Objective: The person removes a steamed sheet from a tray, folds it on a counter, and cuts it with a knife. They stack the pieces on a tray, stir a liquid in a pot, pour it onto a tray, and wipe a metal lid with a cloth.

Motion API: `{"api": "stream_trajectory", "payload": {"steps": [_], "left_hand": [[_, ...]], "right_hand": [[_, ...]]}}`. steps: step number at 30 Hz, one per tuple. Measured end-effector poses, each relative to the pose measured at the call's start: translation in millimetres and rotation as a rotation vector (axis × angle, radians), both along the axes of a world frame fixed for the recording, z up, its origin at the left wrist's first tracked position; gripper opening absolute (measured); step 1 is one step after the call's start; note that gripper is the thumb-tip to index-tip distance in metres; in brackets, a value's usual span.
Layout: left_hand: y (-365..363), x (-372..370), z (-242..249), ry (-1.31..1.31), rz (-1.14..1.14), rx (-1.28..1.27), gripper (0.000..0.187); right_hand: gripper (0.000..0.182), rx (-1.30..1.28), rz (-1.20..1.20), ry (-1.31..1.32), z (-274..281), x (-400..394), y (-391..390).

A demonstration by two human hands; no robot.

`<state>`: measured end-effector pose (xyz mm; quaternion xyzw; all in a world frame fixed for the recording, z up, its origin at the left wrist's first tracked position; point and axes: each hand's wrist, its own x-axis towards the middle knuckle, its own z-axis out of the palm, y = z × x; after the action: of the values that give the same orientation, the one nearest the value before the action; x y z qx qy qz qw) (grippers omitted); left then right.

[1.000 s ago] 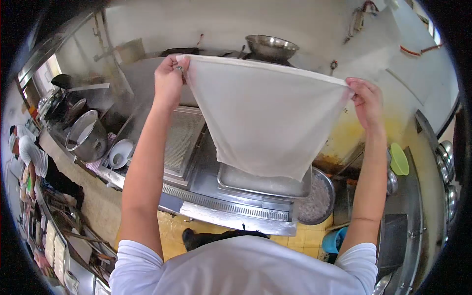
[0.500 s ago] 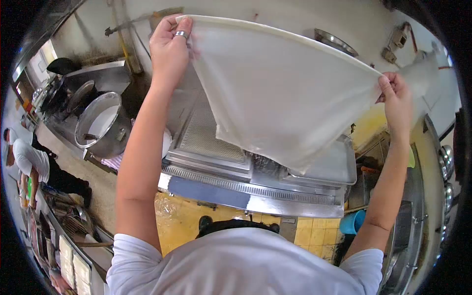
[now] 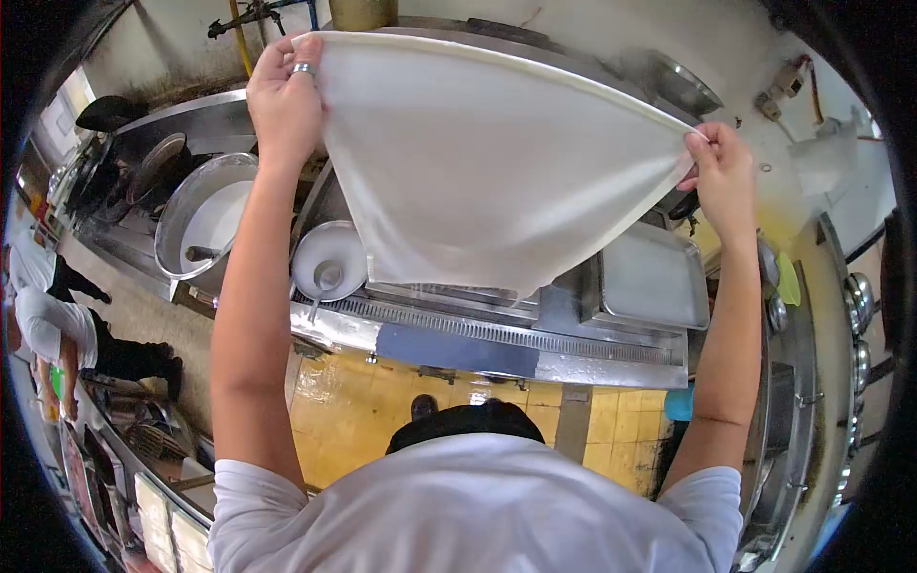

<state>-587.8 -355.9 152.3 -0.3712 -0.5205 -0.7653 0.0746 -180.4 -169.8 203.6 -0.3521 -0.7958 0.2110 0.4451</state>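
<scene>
A wide, thin white sheet hangs stretched between my two raised hands, its top edge sloping down to the right. My left hand pinches the upper left corner and wears a ring. The upper right corner is between the thumb and fingers of my right hand. Below, the sheet narrows to a lower edge above the metal counter, hiding part of the flat equipment there. To the right of its lower part lies a rectangular metal tray with a pale surface.
A round white pan with a ladle stands left of the sheet. Farther left is a large metal pot of white liquid. Two people in white tops are at the far left. A blue container is below the counter's right end.
Both hands and the sheet have shifted left in view. The sheet's lower edge is higher, the pan with the ladle now shows, and more of the tray is uncovered.
</scene>
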Motion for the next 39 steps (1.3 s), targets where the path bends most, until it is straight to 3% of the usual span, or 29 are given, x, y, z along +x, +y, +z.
{"api": "stream_trajectory", "payload": {"steps": [5,9,12,14,16,18,21,24,27,30,33,39], "left_hand": [[-5.2,-19.4,-29.2,0.016,0.076,0.035,0.023],[-4.4,-23.1,-88.2,0.175,0.208,-0.158,0.022],[6.7,-29.0,-180.1,0.026,0.076,-0.416,0.021],[15.2,-32.4,-261.8,0.084,0.096,-0.615,0.019],[20.3,-48.7,-379.8,-0.044,0.058,-0.847,0.017],[23.5,-42.7,-436.9,0.031,0.215,-0.92,0.015],[40.3,-36.2,-458.7,-0.047,0.343,-0.926,0.014],[69.3,-29.9,-433.2,-0.041,0.455,-0.942,0.016],[102.6,-46.2,-432.3,0.005,0.45,-1.104,0.019],[145.7,-72.0,-438.8,0.184,0.466,-1.079,0.02],[191.7,-90.0,-416.7,0.24,0.455,-1.102,0.017],[263.1,-133.6,-424.4,0.322,0.464,-1.039,0.014]], "right_hand": [[0.016,-0.081,-0.005,-0.023,-24.4,-5.4,-16.0],[0.014,-0.165,0.045,-0.044,-88.1,-6.0,-9.6],[0.012,-0.442,0.04,-0.027,-205.2,-11.2,11.6],[0.009,-0.336,-0.024,-0.288,-308.6,-15.2,30.8],[0.015,-0.34,-0.053,-0.388,-385.3,-27.8,29.3],[0.015,-0.471,-0.151,-0.357,-446.7,-37.5,39.6],[0.013,-0.287,-0.221,-0.345,-471.0,-52.1,59.6],[0.013,-0.243,-0.228,-0.381,-473.6,-65.1,94.5],[0.014,-0.299,-0.294,-0.374,-473.5,-79.0,125.7],[0.012,-0.259,-0.361,-0.352,-474.3,-96.8,159.1],[0.011,-0.219,-0.394,-0.363,-476.6,-113.4,196.4],[0.013,-0.17,-0.418,-0.434,-490.0,-138.8,269.6]]}}
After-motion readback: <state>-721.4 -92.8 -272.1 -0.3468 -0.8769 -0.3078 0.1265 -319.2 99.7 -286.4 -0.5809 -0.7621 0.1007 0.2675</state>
